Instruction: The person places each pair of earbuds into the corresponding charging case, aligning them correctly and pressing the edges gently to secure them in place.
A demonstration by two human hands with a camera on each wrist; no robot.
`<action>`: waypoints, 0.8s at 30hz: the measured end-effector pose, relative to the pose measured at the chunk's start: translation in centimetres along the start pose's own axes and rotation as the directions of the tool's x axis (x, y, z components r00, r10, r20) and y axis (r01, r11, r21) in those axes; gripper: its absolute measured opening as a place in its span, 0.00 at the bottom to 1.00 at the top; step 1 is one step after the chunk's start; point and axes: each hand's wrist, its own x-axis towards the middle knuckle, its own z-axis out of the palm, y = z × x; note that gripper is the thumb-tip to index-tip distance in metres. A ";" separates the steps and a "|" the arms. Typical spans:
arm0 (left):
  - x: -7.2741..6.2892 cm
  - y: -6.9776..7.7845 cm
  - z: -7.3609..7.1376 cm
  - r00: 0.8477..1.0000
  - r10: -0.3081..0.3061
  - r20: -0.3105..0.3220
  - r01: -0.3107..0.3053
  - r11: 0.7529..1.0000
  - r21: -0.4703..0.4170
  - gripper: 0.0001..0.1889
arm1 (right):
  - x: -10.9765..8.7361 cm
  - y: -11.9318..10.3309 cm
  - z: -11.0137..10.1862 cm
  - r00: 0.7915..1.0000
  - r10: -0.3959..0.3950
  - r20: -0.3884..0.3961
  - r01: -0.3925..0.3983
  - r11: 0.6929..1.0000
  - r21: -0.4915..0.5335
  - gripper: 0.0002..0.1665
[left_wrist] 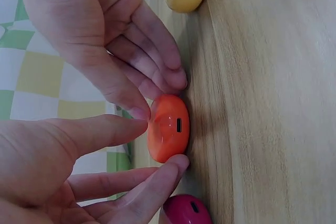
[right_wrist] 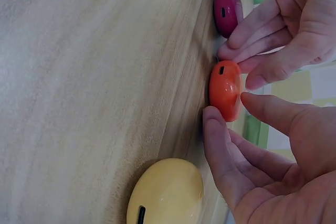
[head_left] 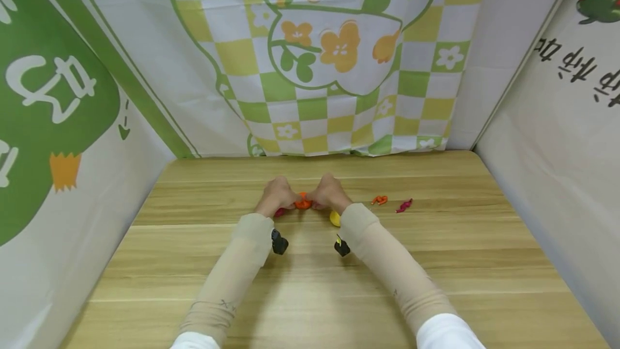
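Both hands meet at an orange earbud case (head_left: 303,201), a glossy rounded shell with a dark port slot facing the person. My left hand (head_left: 279,194) holds one end, its thumb on the upper face and fingertips low at the side. From the other end my right hand (head_left: 330,193) holds the same case in a like pinch. A magenta case (left_wrist: 188,210) sits just beside the left hand, partly covered by it in the head view. Close to the right hand lies a yellow case (right_wrist: 165,192), also with a port slot. The orange case appears to rest on the table.
Small orange pieces (head_left: 380,200), perhaps earbuds, lie on the wooden table (head_left: 310,295) right of the hands. Farther right are similar magenta pieces (head_left: 404,206). A checkered cloth (head_left: 315,106) hangs behind the table, with printed sheets on both sides.
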 end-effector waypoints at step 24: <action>-4.6 0.3 -1.7 0.986 0.154 -0.060 -0.163 0.849 -0.503 0.19 | -4.1 -0.3 -5.0 0.949 -0.314 -0.009 0.314 0.948 0.048 0.13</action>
